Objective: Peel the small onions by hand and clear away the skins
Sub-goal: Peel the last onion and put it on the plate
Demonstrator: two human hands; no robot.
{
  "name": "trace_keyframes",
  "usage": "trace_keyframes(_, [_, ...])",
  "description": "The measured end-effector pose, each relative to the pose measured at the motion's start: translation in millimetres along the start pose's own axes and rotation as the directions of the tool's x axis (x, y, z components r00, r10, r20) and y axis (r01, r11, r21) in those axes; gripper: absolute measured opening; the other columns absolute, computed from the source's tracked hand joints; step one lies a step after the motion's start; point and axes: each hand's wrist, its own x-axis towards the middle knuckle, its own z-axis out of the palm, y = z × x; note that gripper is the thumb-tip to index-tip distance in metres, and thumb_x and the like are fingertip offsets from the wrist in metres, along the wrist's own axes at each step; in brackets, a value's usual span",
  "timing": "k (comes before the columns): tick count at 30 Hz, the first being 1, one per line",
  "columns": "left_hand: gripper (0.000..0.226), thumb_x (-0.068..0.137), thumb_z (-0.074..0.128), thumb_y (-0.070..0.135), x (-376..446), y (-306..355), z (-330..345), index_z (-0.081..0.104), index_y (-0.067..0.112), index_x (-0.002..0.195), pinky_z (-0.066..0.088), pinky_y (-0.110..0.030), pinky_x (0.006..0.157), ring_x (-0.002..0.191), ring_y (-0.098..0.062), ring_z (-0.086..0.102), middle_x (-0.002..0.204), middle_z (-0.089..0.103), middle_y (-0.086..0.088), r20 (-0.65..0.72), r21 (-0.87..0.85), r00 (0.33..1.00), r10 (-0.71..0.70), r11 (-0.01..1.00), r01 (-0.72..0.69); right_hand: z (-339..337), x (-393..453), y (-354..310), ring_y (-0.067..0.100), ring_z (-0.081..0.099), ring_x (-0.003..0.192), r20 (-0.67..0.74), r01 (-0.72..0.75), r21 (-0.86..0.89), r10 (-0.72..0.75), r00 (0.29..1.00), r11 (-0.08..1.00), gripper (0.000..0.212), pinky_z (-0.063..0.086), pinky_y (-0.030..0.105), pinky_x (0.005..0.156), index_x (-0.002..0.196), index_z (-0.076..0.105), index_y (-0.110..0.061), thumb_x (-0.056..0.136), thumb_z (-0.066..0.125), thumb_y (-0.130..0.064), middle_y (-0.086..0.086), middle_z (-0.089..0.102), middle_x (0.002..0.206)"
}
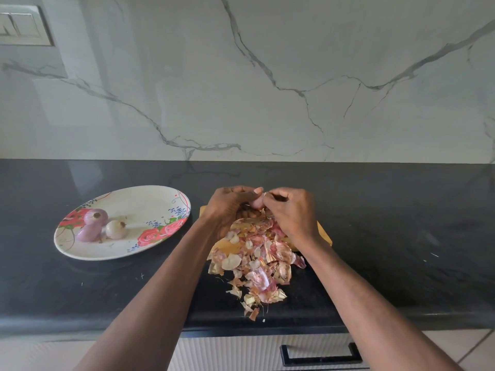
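Together, both hands (263,207) pinch one onion (257,201).

black countertop (388,223) | marble-look wall (267,76) | switch plate (22,25) upper left | drawer handle (321,356) below

two bare forearms enter from the bottom edge, one on each side. no sleeves show anywhere along them; both are uncovered up to the frame edge. left hand (230,203) and right hand (290,210) are bare: no gloves, rings, watch or bands visible. fingernails short, one pale nail showing on the left hand.
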Motion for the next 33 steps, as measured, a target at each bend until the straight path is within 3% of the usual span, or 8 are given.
trace_keyframes(4, [0.023, 0.088, 0.074, 0.011, 0, -2, 1, 0.073, -0.009, 0.099, 0.058, -0.025, 0.063, 0.071, -0.02, 0.067, 0.085, 0.074, -0.016, 0.006, 0.024, 0.999, 0.038, 0.999, -0.038, 1, 1, 3, 0.018, 0.058, 0.05, 0.002, -0.016, -0.032, 0.016, 1.0, 0.999, 0.009, 0.043, 0.04, 0.041, 0.076, 0.08, -0.024, 0.085, 0.08, -0.024, -0.006, 0.071, 0.064])
trace_keyframes(7, [0.025, 0.091, 0.071, 0.012, 1, -1, 1, 0.072, -0.011, 0.102, 0.058, -0.025, 0.064, 0.072, -0.021, 0.068, 0.092, 0.074, -0.019, 0.007, -0.011, 0.997, 0.074, 0.997, -0.074, 3, 1, 3, 0.019, 0.071, 0.067, 0.003, -0.01, 0.017, 0.01, 1.0, 1.0, 0.011, 0.056, 0.048, 0.056, 0.083, 0.076, -0.037, 0.088, 0.077, -0.027, -0.009, 0.075, 0.073])
trace_keyframes(11, [0.023, 0.093, 0.068, 0.012, 1, -2, 1, 0.073, -0.009, 0.1, 0.058, -0.025, 0.064, 0.073, -0.022, 0.067, 0.091, 0.073, -0.019, 0.037, 0.008, 0.996, 0.086, 0.996, -0.087, 4, 2, 9, 0.029, 0.069, 0.063, -0.023, -0.003, -0.001, 0.003, 1.0, 1.0, 0.012, 0.053, 0.052, 0.051, 0.078, 0.078, -0.026, 0.088, 0.077, -0.032, -0.002, 0.073, 0.068])
trace_keyframes(15, [0.019, 0.093, 0.068, 0.011, 2, -4, 2, 0.075, -0.006, 0.098, 0.059, -0.026, 0.066, 0.073, -0.021, 0.068, 0.092, 0.074, -0.019, 0.059, 0.026, 0.992, 0.11, 0.993, -0.112, 6, 1, 15, 0.028, 0.056, 0.05, -0.065, 0.097, -0.085, -0.103, 0.993, 0.992, 0.028, 0.042, 0.046, 0.043, 0.069, 0.075, -0.011, 0.091, 0.075, -0.028, 0.004, 0.065, 0.058])
trace_keyframes(21, [0.017, 0.094, 0.067, 0.011, 0, -6, 5, 0.075, -0.004, 0.093, 0.059, -0.027, 0.066, 0.073, -0.023, 0.065, 0.086, 0.072, -0.017, 0.062, 0.012, 0.995, 0.077, 0.997, -0.078, 8, 2, 14, 0.027, 0.059, 0.049, -0.12, 0.059, -0.099, -0.071, 0.99, 0.993, 0.019, 0.043, 0.046, 0.04, 0.069, 0.075, -0.011, 0.084, 0.08, -0.021, -0.002, 0.067, 0.058])
trace_keyframes(24, [0.018, 0.097, 0.062, 0.01, 1, -5, 5, 0.071, -0.005, 0.1, 0.059, -0.028, 0.067, 0.073, -0.023, 0.066, 0.09, 0.071, -0.018, 0.077, -0.092, 0.997, 0.021, 0.996, -0.014, 6, 5, 9, 0.025, 0.068, 0.062, -0.123, -0.112, 0.059, 0.118, 0.985, 0.992, 0.013, 0.057, 0.046, 0.057, 0.071, 0.076, -0.019, 0.084, 0.078, -0.016, -0.002, 0.072, 0.066])
trace_keyframes(27, [0.02, 0.102, 0.05, 0.006, 1, 0, 2, 0.062, -0.005, 0.113, 0.059, -0.028, 0.067, 0.075, -0.026, 0.066, 0.1, 0.068, -0.024, 0.084, -0.202, 0.996, -0.022, 0.979, 0.039, 3, 11, 9, 0.017, 0.072, 0.072, -0.155, -0.221, 0.199, 0.253, 0.955, 0.955, 0.013, 0.062, 0.033, 0.071, 0.085, 0.078, -0.017, 0.089, 0.071, -0.006, -0.003, 0.075, 0.075])
trace_keyframes(33, [0.025, 0.101, 0.042, 0.001, -1, 4, -1, 0.059, -0.006, 0.118, 0.061, -0.029, 0.066, 0.075, -0.028, 0.067, 0.097, 0.069, -0.023, 0.107, -0.297, 0.993, -0.048, 0.952, 0.078, -1, 7, 8, 0.005, 0.07, 0.096, -0.013, -0.11, 0.059, 0.111, 0.994, 0.992, 0.03, 0.057, 0.024, 0.086, 0.115, 0.075, -0.018, 0.086, 0.078, -0.013, -0.006, 0.074, 0.108])
